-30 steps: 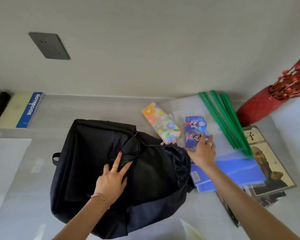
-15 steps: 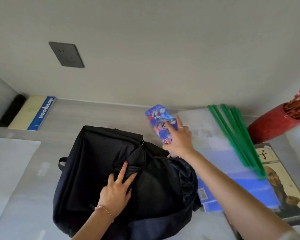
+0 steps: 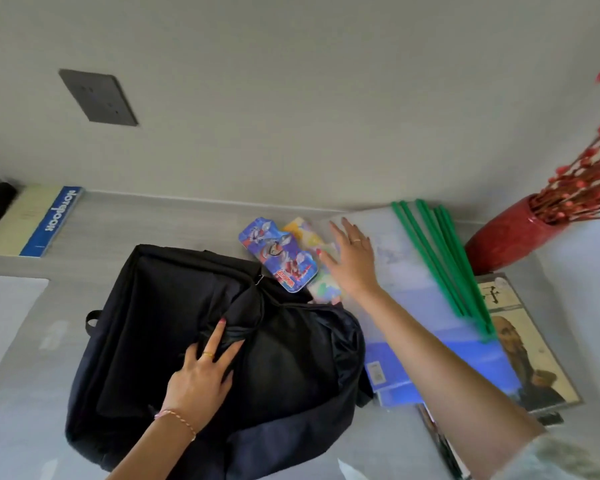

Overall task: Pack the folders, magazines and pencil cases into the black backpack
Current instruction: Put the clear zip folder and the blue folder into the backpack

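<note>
The black backpack point(image 3: 174, 320) lies flat on the grey table. My left hand point(image 3: 201, 372) presses on its middle, fingers spread over bunched fabric. A blue cartoon pencil case point(image 3: 278, 258) rests at the backpack's top edge, partly over a floral pencil case point(image 3: 312, 237). My right hand point(image 3: 352, 258) hovers open just right of both cases, holding nothing. Clear folders with green spines point(image 3: 437, 258) and a blue folder point(image 3: 471, 362) lie to the right. A magazine point(image 3: 534, 348) with a portrait cover sits under them.
A red vase point(image 3: 506, 237) with red berry branches stands at the back right. A notebook with a blue spine point(image 3: 54, 220) lies at the back left against the wall. A white sheet point(image 3: 4, 306) sits at the left edge.
My right hand picked the blue pencil case off the folders, carried it left, set it down by the backpack's top and let go. The left hand stayed on the backpack.
</note>
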